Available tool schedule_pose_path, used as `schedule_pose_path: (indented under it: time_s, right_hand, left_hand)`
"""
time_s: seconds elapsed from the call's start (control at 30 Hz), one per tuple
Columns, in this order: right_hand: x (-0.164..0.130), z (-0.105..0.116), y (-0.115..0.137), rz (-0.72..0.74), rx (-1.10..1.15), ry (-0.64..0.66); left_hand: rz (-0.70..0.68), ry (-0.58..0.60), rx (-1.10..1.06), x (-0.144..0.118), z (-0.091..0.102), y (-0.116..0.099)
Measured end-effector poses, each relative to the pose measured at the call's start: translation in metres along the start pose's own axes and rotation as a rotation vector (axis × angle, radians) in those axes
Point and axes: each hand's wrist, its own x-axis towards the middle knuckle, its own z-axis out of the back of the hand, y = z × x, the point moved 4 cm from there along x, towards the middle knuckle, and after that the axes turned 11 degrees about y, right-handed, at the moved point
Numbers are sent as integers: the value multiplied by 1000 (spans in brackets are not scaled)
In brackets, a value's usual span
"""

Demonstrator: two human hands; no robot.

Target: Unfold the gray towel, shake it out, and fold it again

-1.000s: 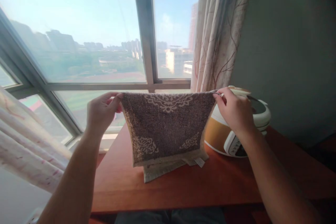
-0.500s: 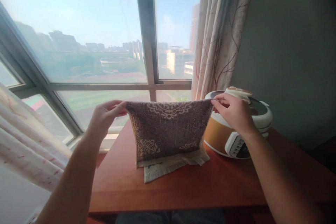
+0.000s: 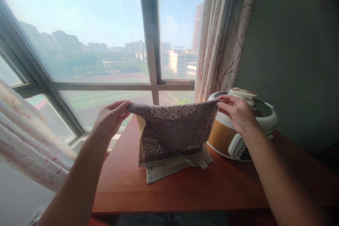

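Our left hand (image 3: 111, 118) and right hand (image 3: 237, 113) pinch the brown patterned towel (image 3: 172, 130) by its top corners, mid-frame above the surface (image 3: 185, 190); soft, light, it sags between them.

Both hands pinch the top corners of a brown patterned terry towel (image 3: 172, 130), left hand (image 3: 109, 118), right hand (image 3: 238, 113); its lower edge rests on the reddish wooden surface (image 3: 185, 190), beside a white-and-yellow rice cooker (image 3: 225, 137).

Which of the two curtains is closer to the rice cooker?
The curtain hanging at the right of the window, just behind the rice cooker. The other curtain is far off at the lower left.
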Motion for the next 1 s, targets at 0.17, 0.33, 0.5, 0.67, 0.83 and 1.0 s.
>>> schedule_pose_path:
  time_s: [0.17,0.33,0.5,0.67,0.83,1.0]
  right_hand:
    - [2,-1,-9,-121,176,82]
    - [6,1,-13,-95,248,53]
    - [15,4,0,49,188,-36]
    - [26,9,34,252,72,-102]
    - [30,9,59,364,-14,-142]
    - [31,7,63,413,-239,-164]
  left_hand:
    - [41,8,-135,-2,-8,-3]
    - [-17,37,-77,-1,-6,-9]
    - [-95,4,-138,5,0,-24]
    - [-311,-69,-182,10,2,-56]
    - [-498,-106,-103,11,2,-78]
    - [-510,-79,5,9,-2,-85]
